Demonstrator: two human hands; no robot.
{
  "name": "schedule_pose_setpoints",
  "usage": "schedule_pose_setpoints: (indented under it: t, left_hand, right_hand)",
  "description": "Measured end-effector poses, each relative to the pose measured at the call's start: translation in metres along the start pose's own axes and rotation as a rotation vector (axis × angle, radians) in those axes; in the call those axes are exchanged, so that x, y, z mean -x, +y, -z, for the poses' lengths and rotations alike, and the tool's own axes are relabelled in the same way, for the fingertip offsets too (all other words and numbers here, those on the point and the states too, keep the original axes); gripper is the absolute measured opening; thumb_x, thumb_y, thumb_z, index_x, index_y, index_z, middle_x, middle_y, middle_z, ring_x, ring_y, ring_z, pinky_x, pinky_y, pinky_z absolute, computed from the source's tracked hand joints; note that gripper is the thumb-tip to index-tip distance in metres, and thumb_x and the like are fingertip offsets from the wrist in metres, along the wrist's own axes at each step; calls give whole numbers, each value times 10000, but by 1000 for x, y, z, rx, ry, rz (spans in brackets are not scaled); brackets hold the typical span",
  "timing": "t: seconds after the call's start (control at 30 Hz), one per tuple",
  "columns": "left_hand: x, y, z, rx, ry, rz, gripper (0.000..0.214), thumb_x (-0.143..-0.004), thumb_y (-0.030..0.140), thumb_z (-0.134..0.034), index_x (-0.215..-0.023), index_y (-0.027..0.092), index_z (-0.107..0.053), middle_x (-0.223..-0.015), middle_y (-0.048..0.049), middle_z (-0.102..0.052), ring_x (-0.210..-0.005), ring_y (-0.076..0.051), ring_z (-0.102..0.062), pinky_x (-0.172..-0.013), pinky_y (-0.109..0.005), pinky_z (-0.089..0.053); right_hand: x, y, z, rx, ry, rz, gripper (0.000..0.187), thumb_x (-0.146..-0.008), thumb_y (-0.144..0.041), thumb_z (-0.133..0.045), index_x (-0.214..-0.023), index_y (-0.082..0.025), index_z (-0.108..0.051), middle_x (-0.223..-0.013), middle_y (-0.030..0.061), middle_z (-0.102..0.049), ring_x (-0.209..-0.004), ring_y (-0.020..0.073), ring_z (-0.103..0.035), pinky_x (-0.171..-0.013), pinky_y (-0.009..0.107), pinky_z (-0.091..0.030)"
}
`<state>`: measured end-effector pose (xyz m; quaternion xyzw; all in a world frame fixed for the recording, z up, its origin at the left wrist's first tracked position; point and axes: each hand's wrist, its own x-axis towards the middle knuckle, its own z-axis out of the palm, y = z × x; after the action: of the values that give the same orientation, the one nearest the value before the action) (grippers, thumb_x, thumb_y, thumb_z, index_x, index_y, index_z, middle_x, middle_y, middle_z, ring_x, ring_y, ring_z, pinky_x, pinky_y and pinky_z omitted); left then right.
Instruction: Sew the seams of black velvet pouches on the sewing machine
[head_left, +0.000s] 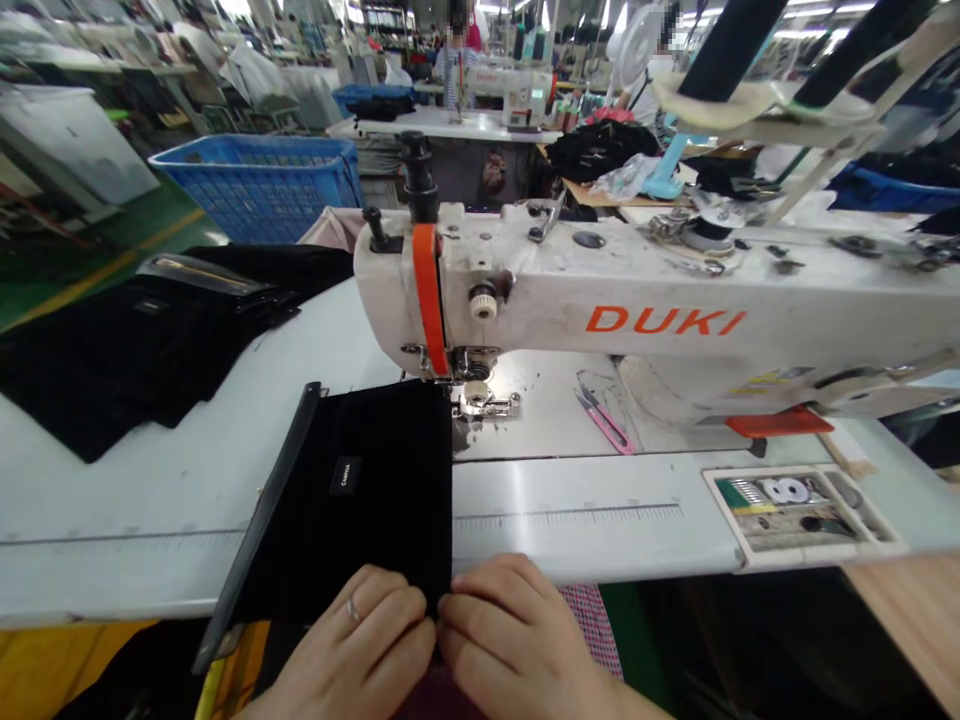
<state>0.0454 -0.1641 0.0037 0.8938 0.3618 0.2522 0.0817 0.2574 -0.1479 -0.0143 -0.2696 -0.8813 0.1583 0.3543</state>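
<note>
A black fabric panel [390, 500] with a small woven label [345, 476] and a dark strip along its left side lies on the sewing table. Its far right corner reaches under the presser foot of the white sewing machine [540, 290]. At the table's front edge, my left hand [367, 640] has its fingers curled closed on the panel's near edge. My right hand [510, 630] pinches the same edge close beside it, near the right corner. Both thumbs and the fabric between the fingertips are mostly hidden.
Pink thread snips [606, 420] lie on the machine bed. A parts tray [806, 515] with bobbins is set into the table at right. More black pieces [150, 330] are piled at left, with a blue basket [262, 185] behind. Thread cones [727, 50] stand above the machine.
</note>
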Motion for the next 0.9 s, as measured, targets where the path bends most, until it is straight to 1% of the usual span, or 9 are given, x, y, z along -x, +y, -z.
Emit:
schedule_pose_setpoints:
  t: [0.07,0.2,0.3,0.4,0.53,0.6,0.7,0.8,0.9]
  left_hand:
    - [-1,-7,1,15,-17,-3,328,-1018,116,-347,-937,164,-661,-893,-56,-618,-828,-191,-525,-793,-333,-462]
    - [-4,-17,7,-31,-92,21,270,-963,80,-426,-1048,185,-659,-1019,-63,-633,-949,-197,-560,-895,-335,-490]
    - [-10,-24,12,-59,-140,-10,268,-956,82,-458,-1111,178,-654,-1097,-74,-649,-1032,-213,-577,-970,-365,-494]
    - [-17,-33,15,-38,-150,-36,289,-957,59,-473,-1149,186,-648,-1123,-58,-670,-1054,-199,-593,-978,-344,-512]
    - [-25,-47,19,44,-159,-33,331,-955,20,-464,-1189,182,-633,-1145,-51,-691,-1053,-179,-612,-953,-310,-540]
    - [-30,-55,21,68,-174,-62,358,-958,12,-435,-1221,171,-619,-1164,-62,-693,-1072,-186,-613,-972,-328,-539]
    - [-36,-67,22,72,-212,-101,369,-964,26,-419,-1257,158,-598,-1215,-76,-680,-1115,-203,-599,-1014,-357,-518]
    - [-42,-80,19,51,-220,-145,331,-971,50,-431,-1243,138,-596,-1230,-82,-673,-1121,-211,-588,-1031,-373,-496]
    - [-51,-91,17,12,-221,-172,315,-979,66,-415,-1223,138,-601,-1221,-72,-677,-1105,-214,-583,-1008,-385,-492]
  right_hand:
    - [-9,4,1,52,32,25,145,-985,-139,-563,-993,-205,-691,-962,16,-775,-995,168,-665,-865,327,-564]
    - [-22,12,2,87,57,58,203,-1025,-187,-501,-953,-160,-688,-904,27,-747,-924,169,-648,-822,318,-548]
    - [-26,18,2,95,49,26,186,-1014,-173,-515,-944,-147,-686,-905,42,-735,-903,175,-644,-806,320,-535]
    - [-30,22,3,109,53,5,148,-993,-148,-542,-995,-132,-689,-955,53,-745,-890,179,-642,-793,318,-538]
    - [-36,27,7,113,15,-18,224,-1017,-151,-476,-1096,-117,-683,-1050,81,-747,-906,198,-636,-789,340,-548]
    - [-39,30,10,97,-26,-38,255,-1026,-157,-453,-1152,-112,-670,-1109,86,-739,-935,207,-635,-810,349,-547]
    - [-43,36,14,95,-72,-71,267,-1019,-142,-464,-1210,-117,-648,-1182,75,-724,-988,217,-628,-864,363,-538]
    - [-47,42,15,116,-102,-97,268,-1004,-126,-490,-1228,-117,-638,-1234,73,-705,-1036,226,-614,-907,374,-525]
    - [-51,49,16,128,-137,-111,279,-991,-123,-516,-1248,-115,-625,-1281,77,-678,-1079,231,-594,-951,386,-511]
